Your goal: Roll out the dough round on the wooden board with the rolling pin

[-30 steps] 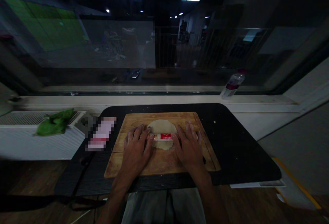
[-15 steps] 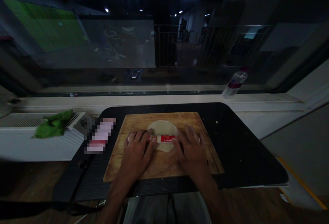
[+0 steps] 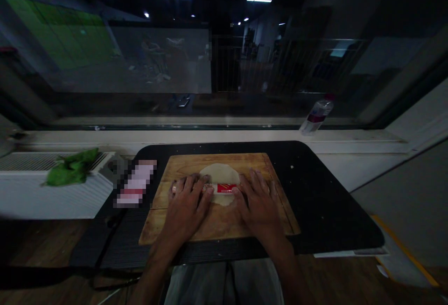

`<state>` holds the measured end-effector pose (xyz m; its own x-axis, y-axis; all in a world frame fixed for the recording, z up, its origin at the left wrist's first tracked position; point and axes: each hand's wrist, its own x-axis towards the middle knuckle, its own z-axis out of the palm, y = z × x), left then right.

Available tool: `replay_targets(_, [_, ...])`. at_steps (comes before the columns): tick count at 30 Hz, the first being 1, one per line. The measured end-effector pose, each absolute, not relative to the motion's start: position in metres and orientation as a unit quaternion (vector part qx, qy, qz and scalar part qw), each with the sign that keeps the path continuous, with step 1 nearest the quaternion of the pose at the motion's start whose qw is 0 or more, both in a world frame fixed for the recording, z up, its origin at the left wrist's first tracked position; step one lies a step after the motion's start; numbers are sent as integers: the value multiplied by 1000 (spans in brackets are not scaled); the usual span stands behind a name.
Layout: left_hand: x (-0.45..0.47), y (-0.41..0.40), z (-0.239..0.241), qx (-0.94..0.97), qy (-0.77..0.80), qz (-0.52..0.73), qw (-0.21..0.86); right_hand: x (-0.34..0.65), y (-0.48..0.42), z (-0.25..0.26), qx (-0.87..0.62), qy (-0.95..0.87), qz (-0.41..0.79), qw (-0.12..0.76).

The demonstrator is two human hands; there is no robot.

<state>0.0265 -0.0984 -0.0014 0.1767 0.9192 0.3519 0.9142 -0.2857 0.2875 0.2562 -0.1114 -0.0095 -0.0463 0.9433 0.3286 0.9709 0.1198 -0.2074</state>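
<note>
Evidently, from where I stand, the left hand (image 3: 185, 208) and right hand (image 3: 260, 208) both lie spread out, not clenched, over the red-labelled roller (image 3: 226, 188), which crosses the round dough sheet (image 3: 220, 172) on the wooden board (image 3: 224, 226). I'd say light, matching pressure from each side best avoids a lopsided sheet.

There is room to pass over the desk (image 3: 325, 202) right of the board (image 3: 224, 230) or above the board's near strip between the left hand (image 3: 187, 202) and right hand (image 3: 257, 200), but the rod (image 3: 226, 189) spanning them bars a low path forward, the window (image 3: 245, 76) closes the far side, and a pixelated item (image 3: 136, 183) lies to the left.
</note>
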Motion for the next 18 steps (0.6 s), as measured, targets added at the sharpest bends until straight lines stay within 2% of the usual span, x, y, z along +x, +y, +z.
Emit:
replay_targets(7, [31, -91, -4, 759, 604, 244, -1, 252, -96, 10, -671, -719, 28, 180])
replay_targets(18, [30, -92, -7, 756, 605, 249, -8, 252, -100, 1, -672, -712, 25, 204])
